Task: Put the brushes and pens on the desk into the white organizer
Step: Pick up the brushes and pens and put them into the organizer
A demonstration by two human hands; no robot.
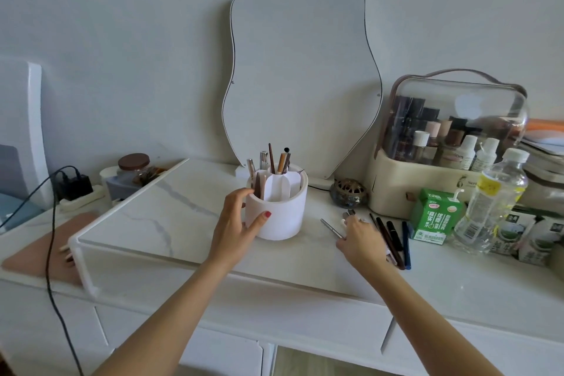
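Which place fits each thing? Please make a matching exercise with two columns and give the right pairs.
Things:
1. white organizer
2. green drink carton
3. jar with a brown lid
4. clear plastic bottle

Places:
A. behind the raised shelf, far left
B. right of the green carton
C. held by the left hand
D. right of the loose pens

Pairs: 1-C, 2-D, 3-A, 4-B

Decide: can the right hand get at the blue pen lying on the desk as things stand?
Probably yes. The right hand already rests beside the loose pens, and the blue pen lies uncovered at the far edge of that row; only the green carton stands close behind.
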